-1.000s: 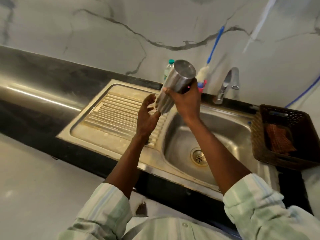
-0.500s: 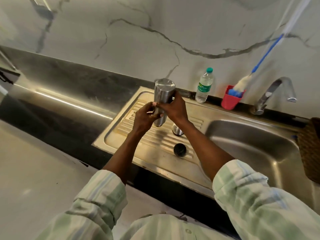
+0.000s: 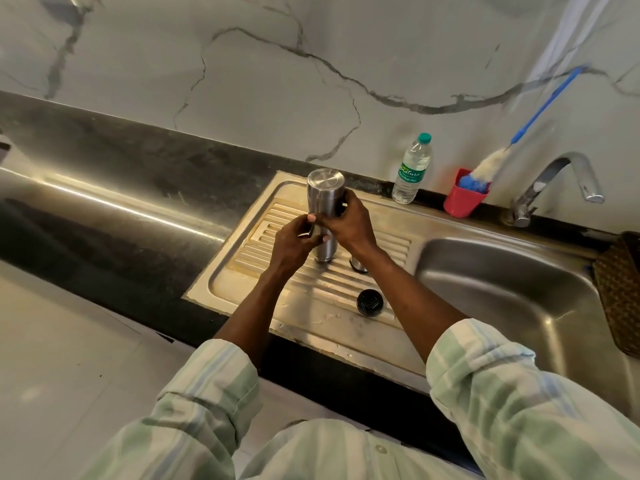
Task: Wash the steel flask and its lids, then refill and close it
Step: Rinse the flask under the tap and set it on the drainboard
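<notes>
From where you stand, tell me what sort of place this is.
Most likely a home kitchen: a steel sink with ribbed drainboard, a tap, and a dark stone counter below a marble-look wall.

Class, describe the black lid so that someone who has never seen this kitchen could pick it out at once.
Find the steel sink unit and look at its ribbed drainboard, left of the basin. The black lid lies on the ribs near the front edge, below the person's right hand. It is round and dark, unlike the shiny steel lid behind it.
</notes>
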### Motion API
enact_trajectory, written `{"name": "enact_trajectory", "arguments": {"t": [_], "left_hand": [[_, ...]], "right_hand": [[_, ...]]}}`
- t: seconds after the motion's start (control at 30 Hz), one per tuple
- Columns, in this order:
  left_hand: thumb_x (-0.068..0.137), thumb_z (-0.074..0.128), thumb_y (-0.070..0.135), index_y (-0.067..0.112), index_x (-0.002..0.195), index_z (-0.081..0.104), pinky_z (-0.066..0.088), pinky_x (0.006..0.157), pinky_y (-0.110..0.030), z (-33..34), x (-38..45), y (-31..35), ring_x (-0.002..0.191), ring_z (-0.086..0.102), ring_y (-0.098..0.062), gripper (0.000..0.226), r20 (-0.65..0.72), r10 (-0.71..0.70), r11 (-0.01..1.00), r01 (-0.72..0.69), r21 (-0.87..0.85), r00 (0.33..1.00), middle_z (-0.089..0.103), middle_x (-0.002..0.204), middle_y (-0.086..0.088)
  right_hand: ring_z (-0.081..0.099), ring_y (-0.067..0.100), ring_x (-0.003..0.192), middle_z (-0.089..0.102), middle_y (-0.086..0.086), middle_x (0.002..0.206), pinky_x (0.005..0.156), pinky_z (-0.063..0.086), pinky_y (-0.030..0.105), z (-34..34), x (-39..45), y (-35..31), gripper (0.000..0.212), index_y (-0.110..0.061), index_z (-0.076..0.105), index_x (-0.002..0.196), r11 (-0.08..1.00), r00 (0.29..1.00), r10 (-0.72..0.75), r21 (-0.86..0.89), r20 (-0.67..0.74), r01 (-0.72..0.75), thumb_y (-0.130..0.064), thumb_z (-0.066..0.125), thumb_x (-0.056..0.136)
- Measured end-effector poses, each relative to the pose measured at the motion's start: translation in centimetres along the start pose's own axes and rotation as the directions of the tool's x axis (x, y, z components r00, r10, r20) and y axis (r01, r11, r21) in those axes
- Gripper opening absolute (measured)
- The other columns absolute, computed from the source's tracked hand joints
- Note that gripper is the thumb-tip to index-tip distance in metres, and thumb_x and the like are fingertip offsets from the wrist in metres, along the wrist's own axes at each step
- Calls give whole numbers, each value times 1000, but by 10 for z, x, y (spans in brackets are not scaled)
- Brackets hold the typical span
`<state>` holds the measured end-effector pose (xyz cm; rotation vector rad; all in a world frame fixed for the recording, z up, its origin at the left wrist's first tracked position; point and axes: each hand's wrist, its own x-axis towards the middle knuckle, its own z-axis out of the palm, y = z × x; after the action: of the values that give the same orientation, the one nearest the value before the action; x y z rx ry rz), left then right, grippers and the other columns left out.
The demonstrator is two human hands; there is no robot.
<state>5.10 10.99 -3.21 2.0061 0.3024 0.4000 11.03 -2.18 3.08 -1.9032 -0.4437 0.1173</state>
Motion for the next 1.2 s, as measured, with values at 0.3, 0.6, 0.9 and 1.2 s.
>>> {"name": "enact_trajectory", "arguments": {"t": [0.3, 0.6, 0.9, 1.2], "left_hand": [[83, 80, 20, 10, 147, 44, 50, 98, -22, 5, -7, -5, 125, 55, -16, 74, -32, -19, 999, 18, -32, 999, 56, 141, -8], [87, 63, 8, 16, 90, 58, 51, 64, -34, 42, -47, 30, 71, 54, -15, 10, -429, 140, 990, -132, 48, 892, 58, 80, 0], [87, 67, 8, 10, 88, 66, 54, 68, -40, 130, -74, 58, 71, 62, -19, 2, -287, 96, 995, -94, 21, 953, 65, 77, -1], [84, 61, 14, 7, 92, 63, 41, 71, -28, 218, -88, 118, 76, 51, -17, 11, -360, 115, 993, -117, 18, 926, 60, 82, -7]], "right_hand": [[54, 18, 123, 56, 6, 138, 99, 48, 33, -3, -7, 11, 89, -14, 45, 139, 999, 999, -16, -49, 41, 18, -50, 85, 68], [61, 15, 92, 65, 1, 102, 79, 52, 30, -33, -30, 32, 32, -13, 60, 108, 998, 967, 67, -3, -244, -70, -39, 65, 91], [63, 16, 81, 68, -3, 86, 71, 51, 31, -99, -72, 82, 9, -15, 65, 92, 976, 950, 159, -103, -269, -192, -13, 57, 92], [63, 18, 77, 69, 0, 83, 71, 54, 37, -202, -111, 131, 10, -14, 68, 88, 942, 888, 189, -177, -419, -284, -17, 58, 91]]}}
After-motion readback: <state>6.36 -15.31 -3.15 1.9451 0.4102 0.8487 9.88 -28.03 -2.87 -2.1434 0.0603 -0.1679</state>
